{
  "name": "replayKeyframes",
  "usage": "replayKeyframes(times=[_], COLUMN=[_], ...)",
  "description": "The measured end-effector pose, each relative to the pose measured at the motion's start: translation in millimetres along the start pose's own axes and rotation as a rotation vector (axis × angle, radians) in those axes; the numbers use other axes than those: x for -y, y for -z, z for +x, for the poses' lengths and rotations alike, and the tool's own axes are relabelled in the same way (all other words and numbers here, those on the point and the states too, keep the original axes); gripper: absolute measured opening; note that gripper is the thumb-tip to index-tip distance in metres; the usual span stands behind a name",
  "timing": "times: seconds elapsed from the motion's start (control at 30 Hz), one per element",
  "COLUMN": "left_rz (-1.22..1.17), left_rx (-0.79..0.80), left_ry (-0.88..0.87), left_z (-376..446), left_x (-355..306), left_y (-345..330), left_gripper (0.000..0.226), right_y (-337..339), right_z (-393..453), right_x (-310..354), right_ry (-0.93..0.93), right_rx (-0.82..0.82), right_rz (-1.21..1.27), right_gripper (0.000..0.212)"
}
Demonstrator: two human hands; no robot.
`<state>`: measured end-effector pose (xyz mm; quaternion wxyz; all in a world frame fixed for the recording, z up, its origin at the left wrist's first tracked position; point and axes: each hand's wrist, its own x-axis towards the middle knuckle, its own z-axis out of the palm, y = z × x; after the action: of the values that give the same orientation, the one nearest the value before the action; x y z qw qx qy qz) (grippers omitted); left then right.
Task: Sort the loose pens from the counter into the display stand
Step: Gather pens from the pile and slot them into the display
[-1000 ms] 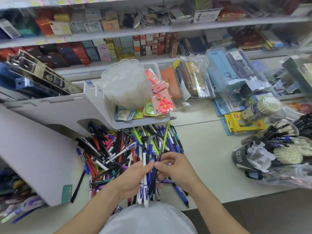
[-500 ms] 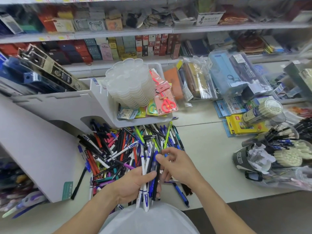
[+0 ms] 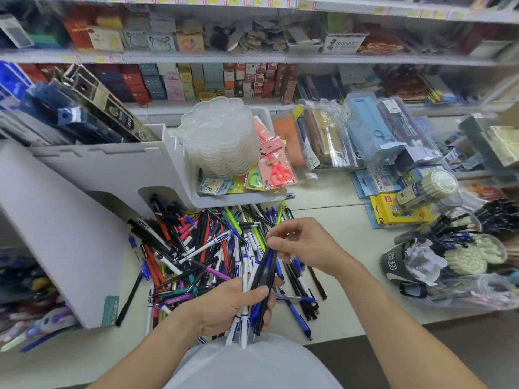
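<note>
A big heap of loose pens (image 3: 196, 248) in black, red, blue, white and green lies on the pale counter, spilling out from under the white display stand (image 3: 92, 197). My left hand (image 3: 227, 307) grips a bundle of white, blue and black pens (image 3: 262, 276), held upright just above the counter's near edge. Right above it, my right hand (image 3: 303, 245) pinches the top end of a dark pen in that bundle, fingers curled.
A white tray (image 3: 238, 199) holds stacked clear palettes and carded scissors behind the heap. Cups of pens and brushes (image 3: 463, 248) and plastic bags crowd the right side. Packaged stationery lines the back; shelves rise above. The counter edge runs near my body.
The left hand has sunk slightly toward me with its bundle. The right hand has risen a little and now pinches a dark pen at the bundle's top. The camera has tilted.
</note>
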<state>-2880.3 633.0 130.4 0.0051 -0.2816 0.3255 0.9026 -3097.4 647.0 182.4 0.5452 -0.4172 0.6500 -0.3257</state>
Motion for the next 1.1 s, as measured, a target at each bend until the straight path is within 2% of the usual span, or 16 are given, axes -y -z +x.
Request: replayKeyframes(times=[0.1, 0.2, 0.23, 0.33, 0.4, 0.6, 0.77, 0.93, 1.1], left_rz=[0.031, 0.065, 0.075, 0.08, 0.059, 0.041, 0.081, 0.004, -0.032], left_rx=[-0.027, -0.03, -0.023, -0.031, -0.055, -0.126, -0.193, -0.3, -0.324], left_ry=[-0.008, -0.015, -0.014, -0.029, -0.049, -0.063, -0.135, -0.232, -0.272], left_z=[-4, -8, -10, -18, -23, -40, -56, -75, -103], left_x=[0, 0, 0, -1, 1, 6, 9, 8, -1], left_y=[0, 1, 2, 4, 5, 15, 21, 33, 46], left_gripper=[0.043, 0.058, 0.057, 0.033, 0.033, 0.041, 0.025, 0.029, 0.026], right_y=[7, 2, -3, -14, -17, -28, -42, -54, -60], right_z=[1, 0, -1, -2, -4, -15, -16, -14, -18], right_x=[8, 14, 16, 20, 23, 28, 29, 35, 45], right_ry=[-0.022, -0.03, -0.036, -0.053, -0.055, -0.085, -0.084, -0.03, 0.041], right_rx=[0.045, 0.12, 0.131, 0.125, 0.11, 0.043, -0.052, -0.178, -0.292], right_rz=[0.031, -0.146, -0.19, -0.182, -0.141, -0.064, 0.003, 0.094, 0.236], right_gripper=[0.012, 0.013, 0.013, 0.014, 0.013, 0.014, 0.01, 0.01, 0.012])
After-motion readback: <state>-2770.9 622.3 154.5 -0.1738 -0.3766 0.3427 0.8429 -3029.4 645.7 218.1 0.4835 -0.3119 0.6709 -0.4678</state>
